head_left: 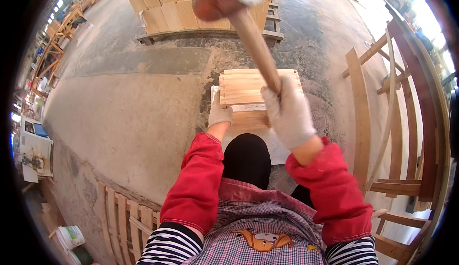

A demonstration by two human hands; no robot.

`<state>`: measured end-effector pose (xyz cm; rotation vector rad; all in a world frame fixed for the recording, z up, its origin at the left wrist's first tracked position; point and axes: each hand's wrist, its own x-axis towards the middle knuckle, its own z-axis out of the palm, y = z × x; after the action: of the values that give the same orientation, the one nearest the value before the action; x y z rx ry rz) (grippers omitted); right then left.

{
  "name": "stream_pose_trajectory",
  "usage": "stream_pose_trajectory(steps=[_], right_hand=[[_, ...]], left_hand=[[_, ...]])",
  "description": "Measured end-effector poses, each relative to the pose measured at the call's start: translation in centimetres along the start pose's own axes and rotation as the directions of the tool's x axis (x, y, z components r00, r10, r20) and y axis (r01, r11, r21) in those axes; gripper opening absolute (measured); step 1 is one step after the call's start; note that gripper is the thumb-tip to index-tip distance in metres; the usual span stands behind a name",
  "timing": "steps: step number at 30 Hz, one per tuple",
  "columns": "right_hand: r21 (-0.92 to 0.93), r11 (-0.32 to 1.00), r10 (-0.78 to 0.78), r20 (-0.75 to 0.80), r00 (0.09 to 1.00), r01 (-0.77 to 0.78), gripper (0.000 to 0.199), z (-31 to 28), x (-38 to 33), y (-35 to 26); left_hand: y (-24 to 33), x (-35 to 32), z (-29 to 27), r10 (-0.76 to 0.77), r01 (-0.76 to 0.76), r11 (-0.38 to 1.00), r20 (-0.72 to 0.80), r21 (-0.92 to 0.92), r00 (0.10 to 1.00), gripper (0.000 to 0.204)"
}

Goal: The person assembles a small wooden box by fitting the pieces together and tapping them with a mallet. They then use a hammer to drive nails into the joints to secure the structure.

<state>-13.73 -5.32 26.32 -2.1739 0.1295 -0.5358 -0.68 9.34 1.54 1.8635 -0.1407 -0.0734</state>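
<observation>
My right hand (290,114), in a pale work glove, is wrapped round the wooden handle of a mallet (258,50). The mallet is raised, and its red and whitish head is blurred at the top of the view. In front of my knees sits a light wooden drawer box (244,89) with finger-like corner joints. My gloved left hand (219,111) grips its near left corner, with the fingers partly hidden along the side. Under the box a wooden piece (248,120) shows above a white surface. Part of the box is behind my right hand.
Farther ahead, a large stack of light wooden pieces (172,11) stands on a pallet. Wooden boards and frames (359,117) lean along the right. A slatted wooden pallet (114,212) and a white bucket (72,235) are at lower left. A whitish machine (37,143) stands at far left.
</observation>
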Motion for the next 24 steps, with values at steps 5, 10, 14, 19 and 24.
stream_pose_trajectory(steps=[5, 10, 14, 19, 24], right_hand=[[-0.494, 0.867, 0.231, 0.279, 0.932, -0.066, 0.035, 0.5, 0.0, 5.6], [-0.383, 0.924, 0.084, 0.253, 0.964, 0.02, 0.034, -2.4, 1.0, 0.0], [-0.169, 0.985, 0.039, 0.091, 0.995, -0.023, 0.034, -1.0, -2.5, 0.5], [-0.527, 0.846, 0.254, 0.277, 0.927, -0.074, 0.035, -0.9, -3.7, 6.4], [-0.389, 0.921, 0.107, 0.238, 0.965, -0.006, 0.033, -5.0, -1.3, -0.6]], left_hand=[[1.0, 0.3, 0.9, -0.032, 0.029, 0.997, 0.044, 0.067, 0.999, 0.063], [1.5, -0.8, -0.3, -0.008, 0.008, 0.999, 0.0, 0.034, 1.0, 0.063], [0.0, -0.5, 0.2, -0.021, 0.021, 1.0, 0.027, -0.013, 0.999, 0.063], [0.9, -0.6, 1.0, -0.136, 0.127, 0.976, 0.038, 0.178, 0.99, 0.061], [3.5, -1.3, -1.1, -0.098, 0.097, 0.981, 0.0, 0.166, 0.995, 0.059]])
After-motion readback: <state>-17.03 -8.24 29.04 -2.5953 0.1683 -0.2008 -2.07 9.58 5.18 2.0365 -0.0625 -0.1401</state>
